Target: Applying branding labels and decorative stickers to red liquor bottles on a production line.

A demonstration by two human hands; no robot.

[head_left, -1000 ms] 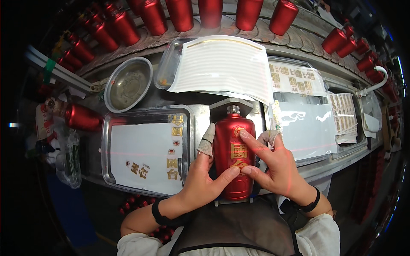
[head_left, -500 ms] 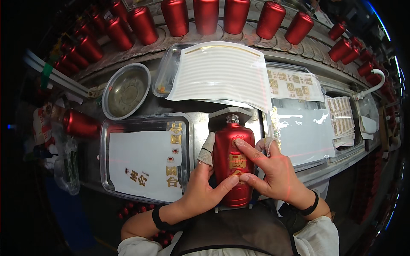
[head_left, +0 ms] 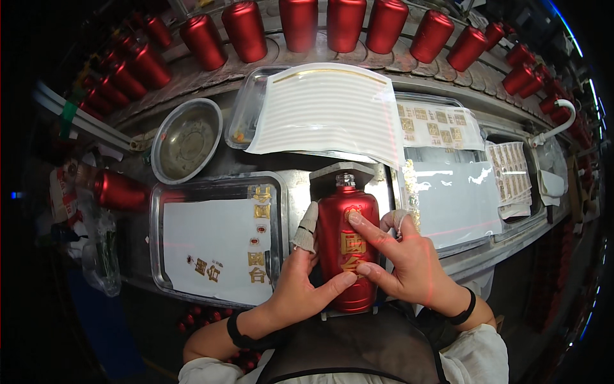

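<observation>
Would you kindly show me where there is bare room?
Bare metal lies between the metal bowl, left tray and striped white sheet; another strip separates that tray from the gold-lettered red bottle. Crowded: the right side, with label sheets, and the conveyor, with other bottles.

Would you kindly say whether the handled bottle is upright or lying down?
Lying down: the red bottle shows its gold lettering facing up, neck pointing forward.

Wearing a pale knit finger cover (head_left: pixel 305 233), crossed by a thin dark line, on the left hand (head_left: pixel 297 279). Wearing pale finger covering (head_left: pixel 394 221) on the right hand (head_left: pixel 410 264) too. Sporting black wristbands (head_left: pixel 235 328) on both sides. Showing loose white sleeves (head_left: pixel 476 353) and a sheer, dark-edged black apron (head_left: pixel 352 345).
</observation>
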